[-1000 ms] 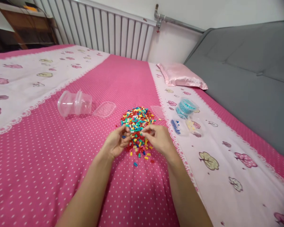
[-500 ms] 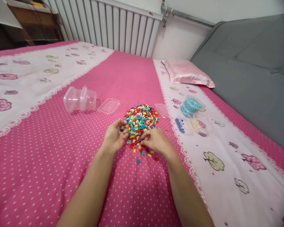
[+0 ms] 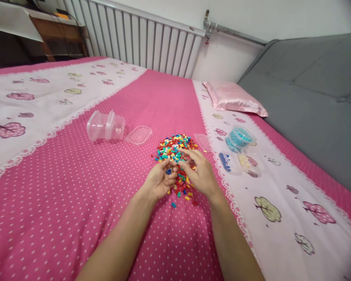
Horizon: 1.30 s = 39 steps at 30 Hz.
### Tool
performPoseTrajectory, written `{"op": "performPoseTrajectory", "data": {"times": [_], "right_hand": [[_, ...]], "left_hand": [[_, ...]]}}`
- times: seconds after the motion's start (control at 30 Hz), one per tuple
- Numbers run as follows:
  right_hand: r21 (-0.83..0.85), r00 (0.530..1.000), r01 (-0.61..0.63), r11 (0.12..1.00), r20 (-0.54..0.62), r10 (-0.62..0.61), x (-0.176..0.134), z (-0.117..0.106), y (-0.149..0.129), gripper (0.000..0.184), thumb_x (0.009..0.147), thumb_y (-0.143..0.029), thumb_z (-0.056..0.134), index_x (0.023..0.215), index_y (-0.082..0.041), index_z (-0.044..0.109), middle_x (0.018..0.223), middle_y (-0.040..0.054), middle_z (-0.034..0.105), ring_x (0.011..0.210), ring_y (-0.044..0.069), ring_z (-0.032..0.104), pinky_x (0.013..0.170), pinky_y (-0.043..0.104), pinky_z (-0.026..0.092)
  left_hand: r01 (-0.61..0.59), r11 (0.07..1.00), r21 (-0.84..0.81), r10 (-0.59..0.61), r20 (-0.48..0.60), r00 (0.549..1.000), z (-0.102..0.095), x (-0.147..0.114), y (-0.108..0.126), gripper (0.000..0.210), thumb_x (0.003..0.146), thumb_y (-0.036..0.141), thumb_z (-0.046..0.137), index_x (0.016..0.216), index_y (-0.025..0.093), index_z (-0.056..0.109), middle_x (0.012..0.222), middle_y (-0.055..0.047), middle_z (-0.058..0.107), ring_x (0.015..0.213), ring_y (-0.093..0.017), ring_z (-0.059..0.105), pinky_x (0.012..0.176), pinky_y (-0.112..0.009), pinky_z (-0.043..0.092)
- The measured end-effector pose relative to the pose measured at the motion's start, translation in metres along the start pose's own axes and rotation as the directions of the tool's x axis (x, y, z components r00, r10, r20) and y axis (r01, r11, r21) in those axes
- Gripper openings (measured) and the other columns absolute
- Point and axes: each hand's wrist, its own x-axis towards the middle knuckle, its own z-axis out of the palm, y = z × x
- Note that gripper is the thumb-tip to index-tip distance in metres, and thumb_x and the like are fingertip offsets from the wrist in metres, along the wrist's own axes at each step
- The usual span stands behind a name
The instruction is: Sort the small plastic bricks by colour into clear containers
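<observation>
A heap of small toy bricks (image 3: 175, 146) in red, yellow, blue, teal and white lies on the pink dotted bedspread (image 3: 105, 203). At the heap's near left side, my left hand (image 3: 160, 180) is turned palm up with its fingers curled. A blue brick (image 3: 169, 171) shows within those fingers. My right hand (image 3: 199, 171) hovers over the right part of the heap, close to the left fingertips. Its thumb and fingers are apart, with no brick visible between them. Several loose bricks (image 3: 187, 198) lie in front of the heap.
Empty nested clear tubs (image 3: 101, 125) lie on their side at left, beside a clear lid (image 3: 139, 135). Another lid (image 3: 202, 142) lies behind the heap. At right are a tub of teal bricks (image 3: 239, 137), a container with blue bricks (image 3: 224, 162) and one with pale yellow bricks (image 3: 244, 161).
My left hand has moved right, in front of the heap, keeping the blue brick. My right hand has lifted from the heap's near side and its fingers have spread. The view has tilted slightly.
</observation>
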Motion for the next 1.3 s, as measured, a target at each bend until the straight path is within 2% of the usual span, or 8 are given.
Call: {"op": "performPoseTrajectory", "data": {"times": [0.13,0.27,0.47,0.63,0.73,0.83,1.03,1.3], "right_hand": [[-0.068,0.998,0.014,0.998,0.059,-0.010,0.003,0.026,0.026,0.041,0.086,-0.033,0.043,0.125,-0.022,0.047,0.131,0.0090,0.045,0.124,0.022,0.036,0.103,0.041,0.029],[-0.127,0.973,0.070,0.989,0.229,-0.040,0.000,0.040,0.027,0.042,0.087,-0.032,0.042,0.127,-0.023,0.045,0.136,0.0062,0.042,0.132,0.022,0.023,0.108,0.045,0.020],[-0.062,0.871,0.165,0.984,0.478,-0.116,-0.008,0.015,0.009,0.033,0.086,-0.025,0.046,0.117,-0.021,0.055,0.119,0.0063,0.058,0.123,0.020,0.039,0.105,0.039,0.027],[-0.087,0.844,0.114,0.990,0.534,-0.051,-0.009,-0.006,0.009,0.023,0.085,-0.021,0.047,0.099,-0.023,0.065,0.098,0.0042,0.066,0.098,0.017,0.056,0.089,0.033,0.039],[-0.111,0.905,0.049,0.993,0.425,0.003,-0.007,-0.009,0.007,0.021,0.084,-0.021,0.046,0.090,-0.022,0.067,0.093,0.0028,0.067,0.091,0.016,0.058,0.086,0.032,0.039],[-0.101,0.953,-0.055,0.993,0.291,0.082,-0.004,-0.007,0.006,0.021,0.082,-0.020,0.047,0.091,-0.022,0.066,0.095,0.0021,0.068,0.090,0.016,0.060,0.082,0.030,0.042],[-0.060,0.958,-0.269,0.961,0.087,0.274,-0.004,-0.009,0.018,0.021,0.078,-0.021,0.050,0.089,-0.022,0.067,0.091,0.0017,0.070,0.084,0.017,0.063,0.077,0.029,0.046],[-0.080,0.893,-0.420,0.904,-0.215,0.396,-0.003,-0.033,0.046,0.023,0.075,-0.018,0.049,0.088,-0.020,0.068,0.087,0.0033,0.070,0.080,0.017,0.064,0.078,0.028,0.046]], "left_hand": [[-0.272,0.962,-0.034,0.262,-0.170,0.950,-0.013,-0.006,0.025,0.027,0.089,0.021,0.032,0.064,0.016,0.040,0.047,0.006,0.033,0.030,-0.002,0.027,0.027,-0.011,0.016],[-0.421,0.907,-0.003,0.395,-0.339,0.854,-0.027,-0.011,0.048,0.029,0.090,0.021,0.030,0.062,0.018,0.036,0.041,0.008,0.025,0.027,-0.003,0.020,0.027,-0.014,0.013],[-0.484,0.836,0.256,0.547,-0.330,0.770,-0.040,-0.010,0.050,0.022,0.082,0.029,0.049,0.065,0.017,0.042,0.039,0.011,0.023,0.028,-0.002,0.016,0.029,-0.013,0.010],[-0.471,0.751,0.463,0.621,-0.252,0.742,-0.043,-0.008,0.044,0.026,0.073,0.040,0.057,0.067,0.017,0.047,0.040,0.011,0.023,0.031,-0.002,0.016,0.032,-0.015,0.009],[-0.415,0.656,0.630,0.666,-0.224,0.712,-0.044,-0.006,0.042,0.024,0.068,0.038,0.060,0.064,0.016,0.052,0.040,0.009,0.030,0.033,-0.004,0.021,0.035,-0.017,0.015],[-0.303,0.441,0.845,0.700,-0.112,0.705,-0.047,-0.002,0.040,0.017,0.059,0.031,0.066,0.064,0.015,0.062,0.044,0.005,0.043,0.040,-0.007,0.034,0.040,-0.021,0.023],[-0.058,0.025,0.998,0.757,0.019,0.653,-0.049,0.008,0.028,0.014,0.057,0.021,0.062,0.068,0.021,0.070,0.038,0.004,0.038,0.040,-0.012,0.034,0.047,-0.025,0.019],[0.084,-0.073,0.994,0.783,0.005,0.623,-0.040,0.015,0.018,0.010,0.054,0.024,0.065,0.063,0.023,0.069,0.051,-0.003,0.053,0.049,-0.017,0.042,0.051,-0.026,0.021]]}}
